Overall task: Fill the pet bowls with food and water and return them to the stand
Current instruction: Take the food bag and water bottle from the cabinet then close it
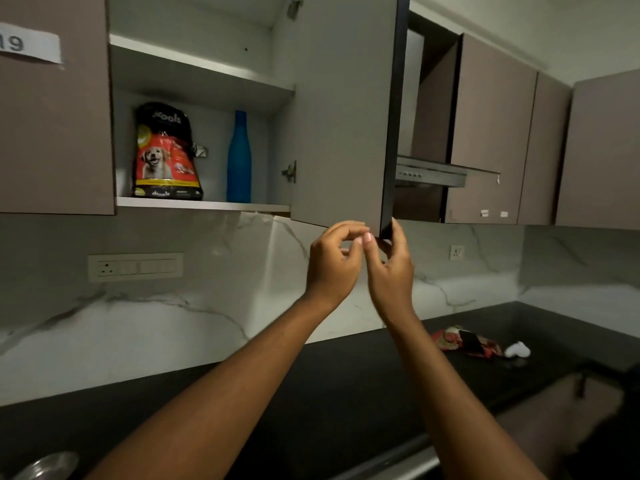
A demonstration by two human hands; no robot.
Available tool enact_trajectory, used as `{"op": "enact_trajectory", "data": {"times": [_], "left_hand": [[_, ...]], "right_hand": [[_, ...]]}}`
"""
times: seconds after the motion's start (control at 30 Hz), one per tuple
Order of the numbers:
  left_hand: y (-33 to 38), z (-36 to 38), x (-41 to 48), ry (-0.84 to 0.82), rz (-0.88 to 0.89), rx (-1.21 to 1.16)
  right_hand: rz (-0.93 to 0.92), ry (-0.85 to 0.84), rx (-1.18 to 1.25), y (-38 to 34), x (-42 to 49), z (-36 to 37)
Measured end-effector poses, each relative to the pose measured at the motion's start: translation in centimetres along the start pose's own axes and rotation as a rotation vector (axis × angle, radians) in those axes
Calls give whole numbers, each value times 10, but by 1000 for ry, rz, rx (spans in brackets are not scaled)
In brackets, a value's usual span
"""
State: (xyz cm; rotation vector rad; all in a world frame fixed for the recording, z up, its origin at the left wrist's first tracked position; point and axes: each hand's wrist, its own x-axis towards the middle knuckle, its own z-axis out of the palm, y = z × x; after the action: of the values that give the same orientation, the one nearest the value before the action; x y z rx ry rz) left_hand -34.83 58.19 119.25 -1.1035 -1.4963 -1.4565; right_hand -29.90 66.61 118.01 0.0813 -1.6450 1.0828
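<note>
A wall cabinet stands open, its grey door (341, 109) swung out toward me. On the lower shelf inside are a red and black dog food bag (166, 152) and, to its right, a tall blue bottle (239, 159). Both my hands are raised to the door's lower outer corner. My right hand (391, 268) grips the dark edge of the door there. My left hand (332, 259) is beside it with its fingers curled, their tips at the door's bottom edge. The rim of a metal bowl (45, 465) shows at the bottom left on the black counter.
The black counter (346, 382) runs below a marble backsplash. A red cloth with a phone (467, 342) and a small white object (517, 349) lie at the counter's right. A range hood (433, 173) hangs behind the door. A socket panel (135, 267) is on the wall.
</note>
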Motion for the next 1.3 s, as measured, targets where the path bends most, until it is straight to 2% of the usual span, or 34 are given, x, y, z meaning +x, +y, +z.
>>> {"op": "enact_trajectory", "data": {"times": [0.17, 0.23, 0.43, 0.63, 1.0, 1.17, 1.3], "left_hand": [[-12, -16, -21, 6, -4, 14], [-23, -27, -26, 9, -24, 19], [-70, -72, -36, 32, -94, 97], [-135, -134, -13, 69, -120, 163], [-254, -248, 110, 161, -73, 286], [-281, -279, 179, 55, -72, 427], [-302, -291, 224, -75, -208, 579]], "right_hand": [[38, 78, 183, 3, -38, 27], [65, 17, 274, 9, -55, 46], [83, -129, 321, 30, -68, 111], [10, -200, 363, 37, -54, 197], [-79, -267, 305, 42, 54, 362], [-108, -298, 259, 31, 125, 411], [-2, -433, 226, 24, 181, 444]]}}
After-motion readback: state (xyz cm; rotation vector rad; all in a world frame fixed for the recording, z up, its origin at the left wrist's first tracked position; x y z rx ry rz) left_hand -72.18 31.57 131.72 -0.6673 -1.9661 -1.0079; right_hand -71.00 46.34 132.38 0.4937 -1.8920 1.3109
